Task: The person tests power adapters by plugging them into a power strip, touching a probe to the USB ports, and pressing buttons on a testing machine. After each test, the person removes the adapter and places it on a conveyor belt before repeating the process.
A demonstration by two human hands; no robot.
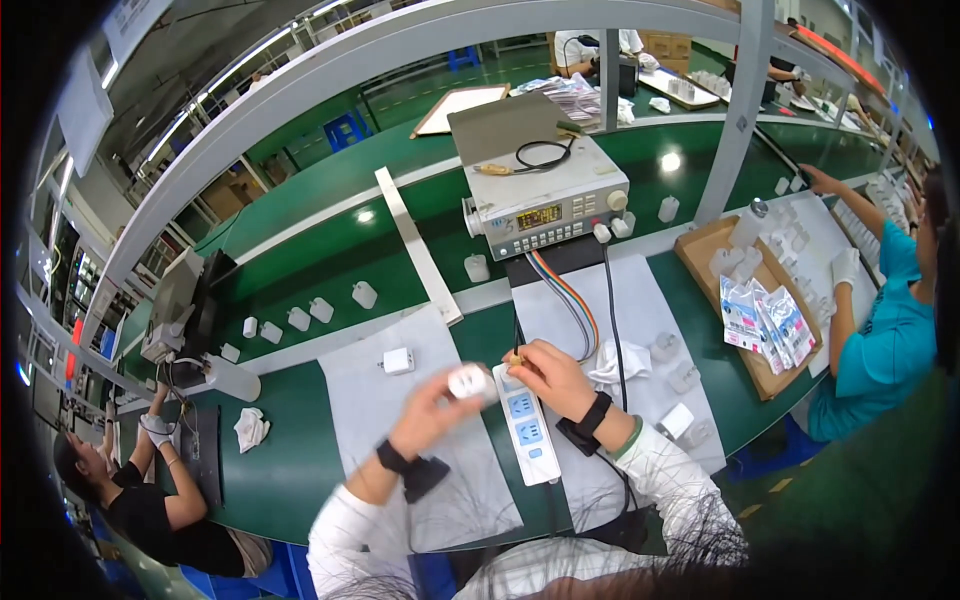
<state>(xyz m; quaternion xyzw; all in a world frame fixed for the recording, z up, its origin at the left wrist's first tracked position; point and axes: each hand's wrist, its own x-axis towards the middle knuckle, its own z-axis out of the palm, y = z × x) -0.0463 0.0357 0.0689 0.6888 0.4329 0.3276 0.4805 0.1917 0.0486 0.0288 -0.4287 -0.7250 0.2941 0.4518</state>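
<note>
My left hand (428,412) grips a small white plug-in charger (467,381), blurred by motion. Close beside it, the fingers of my right hand (556,380) pinch a small brass-coloured connector (516,358) on a dark cable, above the far end of a white power strip (541,466). Whether the connector touches the strip or the charger I cannot tell. Another white charger (397,360) lies on the pale mat (350,385) to the left. Right of my right hand are a crumpled white cloth (607,370) and a white charger (676,421).
A bench instrument (545,210) with a lit display stands ahead, with rainbow ribbon wires (568,300) and a black cable. Several white chargers (320,309) line the green ledge. A cardboard tray (700,262) holds bags at right. Co-workers sit on both sides.
</note>
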